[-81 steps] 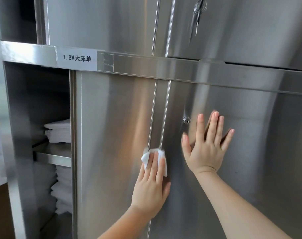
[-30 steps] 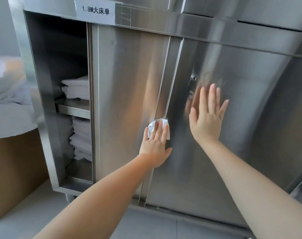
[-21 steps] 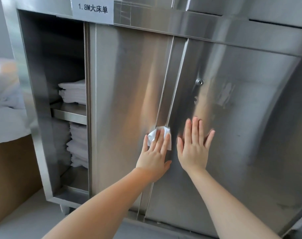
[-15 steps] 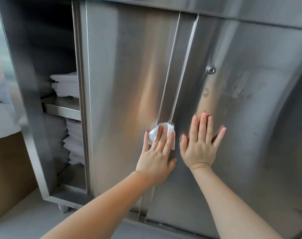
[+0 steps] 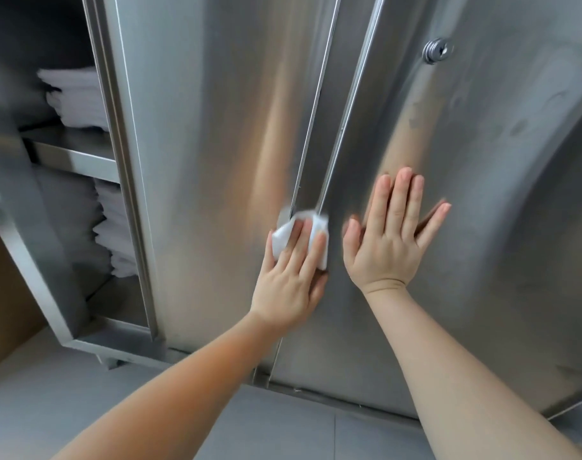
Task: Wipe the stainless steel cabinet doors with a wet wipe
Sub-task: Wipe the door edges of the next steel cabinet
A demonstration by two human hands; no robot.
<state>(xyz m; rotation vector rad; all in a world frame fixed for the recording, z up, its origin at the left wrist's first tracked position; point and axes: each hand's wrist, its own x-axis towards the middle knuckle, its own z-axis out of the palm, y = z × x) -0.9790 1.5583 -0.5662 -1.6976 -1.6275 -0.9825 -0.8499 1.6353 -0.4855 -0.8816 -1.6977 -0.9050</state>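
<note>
Two stainless steel doors are filling the view: right door (image 5: 482,227) and left door (image 5: 200,161), meeting at a vertical channel (image 5: 336,127). Left of the left door, an open compartment is showing a shelf (image 5: 74,154) with folded white linens (image 5: 77,97).

Right hand (image 5: 387,240) is resting flat on the right door, fingers (image 5: 401,197) straight and spread, holding nothing. Left hand (image 5: 291,277) is pressing the wet wipe (image 5: 284,235) against the left door at the channel edge, fingers extended over it, not curled.

Progress, judged: mid-task. Smudges are showing up and right of the right-hand fingers, near the lock (image 5: 435,51); that area is probably not yet wiped, though glare is making this uncertain.

Room: open steel lying above and below the wipe. The channel lips, just right of the wipe, could be snagging it. The door bottom edge (image 5: 316,391) is bounding downward strokes.
</note>
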